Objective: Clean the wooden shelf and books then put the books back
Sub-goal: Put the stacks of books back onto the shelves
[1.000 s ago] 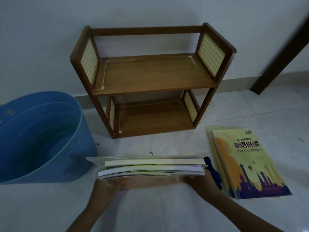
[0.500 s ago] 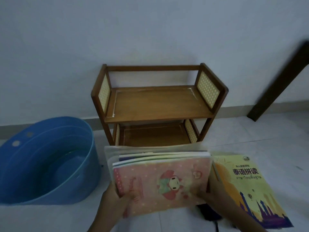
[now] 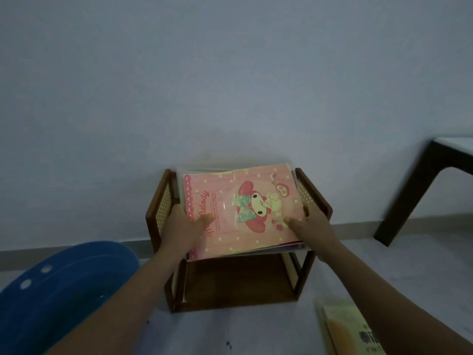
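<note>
A small two-tier wooden shelf (image 3: 305,272) with woven side panels stands on the floor against the wall. A stack of books (image 3: 238,208), topped by a pink cartoon-cover book, lies tilted over the shelf's upper tier, covering it. My left hand (image 3: 183,224) grips the stack's left edge with the thumb on the pink cover. My right hand (image 3: 311,222) grips the right edge the same way. The lower tier (image 3: 238,283) is dark and bare. A yellow book (image 3: 350,331) lies on the floor at the lower right.
A blue plastic basin (image 3: 64,290) sits on the floor left of the shelf. A dark table leg (image 3: 409,198) stands at the right by the wall. The floor is pale tile.
Both hands lifted the stack of books off the floor and carried it forward onto the shelf's upper tier. The view rose, so the yellow book slid to the lower right corner.
</note>
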